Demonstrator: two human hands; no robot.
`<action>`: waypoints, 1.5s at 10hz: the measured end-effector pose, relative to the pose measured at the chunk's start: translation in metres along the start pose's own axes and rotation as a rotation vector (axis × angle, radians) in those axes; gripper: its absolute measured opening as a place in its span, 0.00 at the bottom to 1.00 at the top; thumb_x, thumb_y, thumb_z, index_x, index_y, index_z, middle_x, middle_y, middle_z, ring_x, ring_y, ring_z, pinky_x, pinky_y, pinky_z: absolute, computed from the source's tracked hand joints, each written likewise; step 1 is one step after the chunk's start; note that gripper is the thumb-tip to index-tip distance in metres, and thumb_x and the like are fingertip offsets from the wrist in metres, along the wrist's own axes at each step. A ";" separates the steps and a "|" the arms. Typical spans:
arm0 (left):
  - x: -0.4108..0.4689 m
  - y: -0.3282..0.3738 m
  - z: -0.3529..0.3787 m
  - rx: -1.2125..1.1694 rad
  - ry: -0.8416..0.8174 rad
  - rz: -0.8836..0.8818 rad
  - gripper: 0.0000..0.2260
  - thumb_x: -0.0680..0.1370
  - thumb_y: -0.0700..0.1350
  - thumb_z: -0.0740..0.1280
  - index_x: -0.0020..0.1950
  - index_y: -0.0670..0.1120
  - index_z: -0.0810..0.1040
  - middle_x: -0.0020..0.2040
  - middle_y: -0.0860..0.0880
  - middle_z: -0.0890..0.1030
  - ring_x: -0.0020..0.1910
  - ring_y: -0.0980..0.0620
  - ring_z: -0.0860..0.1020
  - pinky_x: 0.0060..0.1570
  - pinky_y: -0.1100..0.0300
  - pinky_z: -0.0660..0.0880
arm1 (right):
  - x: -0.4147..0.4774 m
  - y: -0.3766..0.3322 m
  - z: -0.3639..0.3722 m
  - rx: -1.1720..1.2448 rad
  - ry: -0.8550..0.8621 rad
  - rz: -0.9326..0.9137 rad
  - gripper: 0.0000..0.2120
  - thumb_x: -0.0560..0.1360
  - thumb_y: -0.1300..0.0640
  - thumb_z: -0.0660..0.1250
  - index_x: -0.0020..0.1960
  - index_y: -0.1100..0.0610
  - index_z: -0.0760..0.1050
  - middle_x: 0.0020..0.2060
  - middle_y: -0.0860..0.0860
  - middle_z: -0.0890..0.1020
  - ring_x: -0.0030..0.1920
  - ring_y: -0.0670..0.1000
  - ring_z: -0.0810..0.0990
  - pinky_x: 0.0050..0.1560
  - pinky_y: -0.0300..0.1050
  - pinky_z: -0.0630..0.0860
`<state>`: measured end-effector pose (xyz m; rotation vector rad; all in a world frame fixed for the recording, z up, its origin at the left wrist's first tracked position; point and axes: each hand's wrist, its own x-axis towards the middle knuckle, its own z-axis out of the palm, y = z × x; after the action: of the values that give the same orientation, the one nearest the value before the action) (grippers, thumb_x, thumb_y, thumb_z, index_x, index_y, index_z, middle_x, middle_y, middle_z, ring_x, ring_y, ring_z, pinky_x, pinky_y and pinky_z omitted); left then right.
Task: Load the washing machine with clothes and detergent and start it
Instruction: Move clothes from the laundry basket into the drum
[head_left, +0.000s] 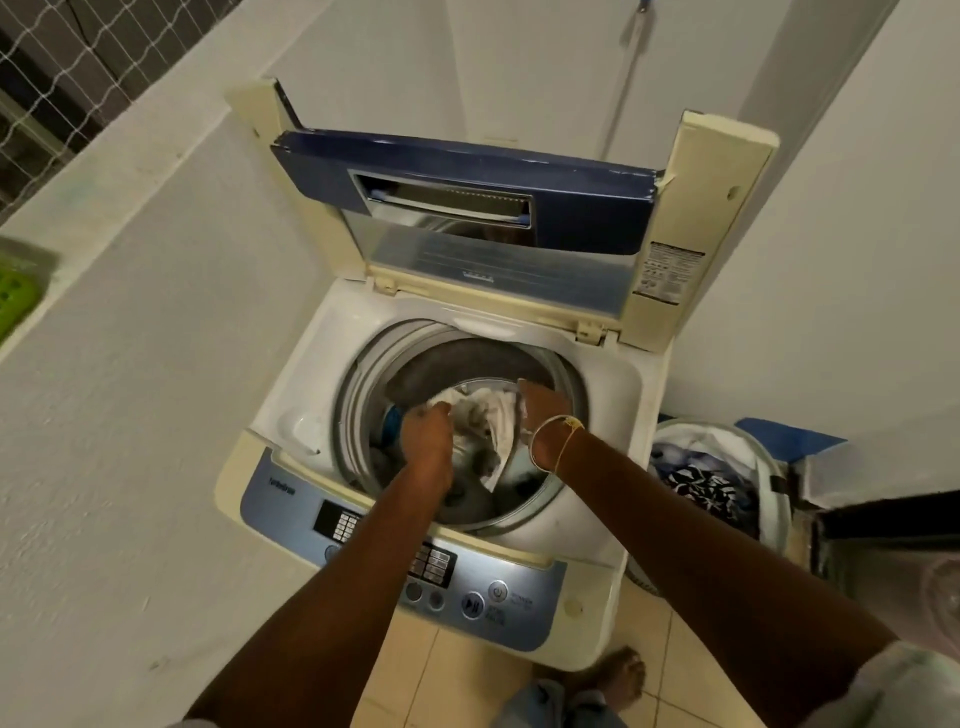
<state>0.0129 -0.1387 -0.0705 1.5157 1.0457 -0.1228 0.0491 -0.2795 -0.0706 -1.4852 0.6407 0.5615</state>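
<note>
I am seeing two hands working: the left hand (428, 434) and right hand (545, 421) are both gripping one white cloth (488, 415) over the drum (363, 395) of the one washing machine (571, 525), its lid (467, 171) standing raised. One laundry basket (769, 457) is sitting just beside it on the right. Writing on the control panel (291, 499) and the lid sticker (670, 275) is showing too blurred to read.

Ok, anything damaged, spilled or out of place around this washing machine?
The raised lid looks chipped and ragged at the right corner of its blue trim, next to the cream edge. Nothing looks spilled. The left hand and right hand grip a white cloth over the drum.
</note>
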 end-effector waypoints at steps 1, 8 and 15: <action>-0.029 0.008 0.030 0.135 0.062 0.427 0.04 0.79 0.45 0.64 0.47 0.53 0.77 0.46 0.51 0.81 0.46 0.53 0.79 0.47 0.59 0.75 | -0.022 -0.007 -0.012 0.249 0.063 -0.106 0.08 0.80 0.62 0.60 0.51 0.63 0.77 0.45 0.63 0.82 0.46 0.59 0.82 0.50 0.47 0.79; -0.130 -0.099 0.303 0.610 -0.670 0.963 0.06 0.84 0.50 0.59 0.52 0.51 0.74 0.45 0.53 0.79 0.44 0.57 0.78 0.44 0.62 0.77 | 0.019 0.107 -0.273 0.103 0.786 -0.356 0.06 0.77 0.53 0.66 0.42 0.53 0.75 0.34 0.48 0.81 0.36 0.49 0.80 0.41 0.48 0.79; 0.062 -0.364 0.387 1.075 -0.667 0.304 0.10 0.79 0.37 0.60 0.59 0.40 0.75 0.56 0.41 0.79 0.57 0.42 0.78 0.64 0.48 0.73 | 0.272 0.399 -0.324 -1.038 0.260 0.189 0.48 0.68 0.33 0.69 0.78 0.42 0.46 0.76 0.61 0.51 0.72 0.70 0.55 0.66 0.68 0.64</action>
<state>-0.0052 -0.4799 -0.4818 2.3097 0.1404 -1.0253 -0.0478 -0.6078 -0.5409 -2.5137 0.7333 0.9315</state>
